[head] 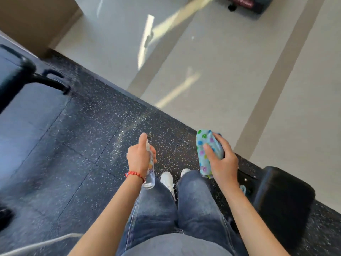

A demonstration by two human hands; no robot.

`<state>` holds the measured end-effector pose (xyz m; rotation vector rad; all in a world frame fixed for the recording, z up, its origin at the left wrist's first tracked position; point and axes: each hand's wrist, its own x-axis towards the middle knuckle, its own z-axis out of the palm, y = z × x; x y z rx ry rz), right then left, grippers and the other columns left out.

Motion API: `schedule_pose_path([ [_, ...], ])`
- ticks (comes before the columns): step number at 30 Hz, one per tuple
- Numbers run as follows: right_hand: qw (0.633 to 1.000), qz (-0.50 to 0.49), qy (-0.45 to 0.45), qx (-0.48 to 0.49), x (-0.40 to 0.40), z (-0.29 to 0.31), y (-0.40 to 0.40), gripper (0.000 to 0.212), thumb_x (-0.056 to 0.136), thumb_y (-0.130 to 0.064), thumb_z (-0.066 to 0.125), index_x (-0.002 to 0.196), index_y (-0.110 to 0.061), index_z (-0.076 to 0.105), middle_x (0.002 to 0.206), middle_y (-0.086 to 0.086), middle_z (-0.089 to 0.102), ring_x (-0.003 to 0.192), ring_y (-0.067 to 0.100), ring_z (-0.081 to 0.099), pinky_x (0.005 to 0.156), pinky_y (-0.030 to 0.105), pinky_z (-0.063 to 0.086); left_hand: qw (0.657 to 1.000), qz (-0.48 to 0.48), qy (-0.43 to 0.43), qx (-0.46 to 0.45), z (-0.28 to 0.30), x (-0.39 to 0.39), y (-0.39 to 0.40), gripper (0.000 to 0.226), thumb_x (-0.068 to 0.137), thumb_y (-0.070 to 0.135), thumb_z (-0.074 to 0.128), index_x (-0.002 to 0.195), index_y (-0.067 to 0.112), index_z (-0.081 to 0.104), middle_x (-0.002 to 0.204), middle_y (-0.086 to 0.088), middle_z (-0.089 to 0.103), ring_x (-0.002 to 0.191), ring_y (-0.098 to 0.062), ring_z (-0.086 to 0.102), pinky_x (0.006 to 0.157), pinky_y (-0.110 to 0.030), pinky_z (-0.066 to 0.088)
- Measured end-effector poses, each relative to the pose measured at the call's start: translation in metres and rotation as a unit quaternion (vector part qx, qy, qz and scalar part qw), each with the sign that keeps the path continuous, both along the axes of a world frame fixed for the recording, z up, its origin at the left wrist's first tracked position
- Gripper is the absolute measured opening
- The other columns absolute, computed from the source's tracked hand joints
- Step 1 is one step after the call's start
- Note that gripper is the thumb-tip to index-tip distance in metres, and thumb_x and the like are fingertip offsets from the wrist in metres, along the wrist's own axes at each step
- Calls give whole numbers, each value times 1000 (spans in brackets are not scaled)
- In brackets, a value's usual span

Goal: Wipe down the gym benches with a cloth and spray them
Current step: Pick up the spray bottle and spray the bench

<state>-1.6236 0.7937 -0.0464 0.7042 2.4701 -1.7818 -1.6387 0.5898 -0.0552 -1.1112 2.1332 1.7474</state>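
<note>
My left hand (139, 157) grips a small clear spray bottle (149, 174), thumb up near its nozzle, held in front of my legs. My right hand (221, 161) holds a folded light-blue cloth (204, 150) with coloured dots, above the floor. A black padded bench (282, 196) stands at the lower right, close beside my right forearm. Another black bench (13, 74) with a metal frame shows, blurred, at the upper left. Neither hand touches a bench.
I stand on dark speckled rubber flooring (83, 145); my jeans and white shoes (167, 179) are below the hands. Pale tiled floor (212, 71) begins beyond the mat's edge. Dark equipment (247, 3) sits at the top. A white cord (36, 244) crosses the lower left.
</note>
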Motion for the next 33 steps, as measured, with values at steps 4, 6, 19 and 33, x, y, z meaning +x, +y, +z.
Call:
schedule_pose_path([
  [4,996,92,0,3,-48,4,-30,39,79,-24,70,116,-28,60,110,-30,55,98,-16,53,84,4,40,998,68,11,13,1,-14,-23,66,90,51,37,42,11,57,38,-4,54,35,-14,52,55,-27,43],
  [6,990,138,6,-2,-75,4,-45,37,80,-22,70,115,-27,60,109,-28,56,96,-16,54,83,4,42,995,101,18,13,0,-26,-34,65,91,50,38,43,11,57,40,-4,54,34,-14,52,55,-27,44],
  [19,925,378,19,-18,-243,26,-150,35,80,-24,69,108,-39,56,102,-33,54,87,-17,55,71,4,45,942,331,44,-8,27,-120,-107,66,88,50,38,36,15,57,38,-4,54,37,-19,50,49,-25,44],
  [33,885,465,30,-7,-334,31,-378,36,80,-26,70,111,-38,56,99,-16,64,84,0,62,77,28,55,910,410,59,-14,32,-188,-309,66,92,48,40,40,12,56,42,-7,54,38,-20,50,45,-24,44],
])
